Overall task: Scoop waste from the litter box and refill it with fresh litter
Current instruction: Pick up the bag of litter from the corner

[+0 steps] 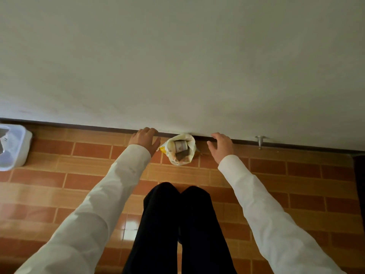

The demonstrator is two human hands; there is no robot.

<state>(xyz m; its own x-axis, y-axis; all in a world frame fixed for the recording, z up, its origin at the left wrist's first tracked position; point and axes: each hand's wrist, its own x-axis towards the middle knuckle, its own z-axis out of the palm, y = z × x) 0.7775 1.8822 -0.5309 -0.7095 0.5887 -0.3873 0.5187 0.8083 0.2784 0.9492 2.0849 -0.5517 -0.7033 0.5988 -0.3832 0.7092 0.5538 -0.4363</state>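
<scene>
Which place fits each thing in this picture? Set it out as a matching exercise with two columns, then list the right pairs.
Things:
1. open bag
2. white tub
3. metal door stop
4. left hand

Places:
A. far left edge of the floor
B. by the wall, right of the right hand
C. between the two hands, against the wall
D. just left of the bag

Pairs: 1-C, 2-A, 3-B, 4-D

Glossy orange-brown tiled floor (83, 186) fills the lower frame. On it, an open white bag (180, 150) stands at centre against the wall; a white plastic bin (14, 147) at far left.
</scene>
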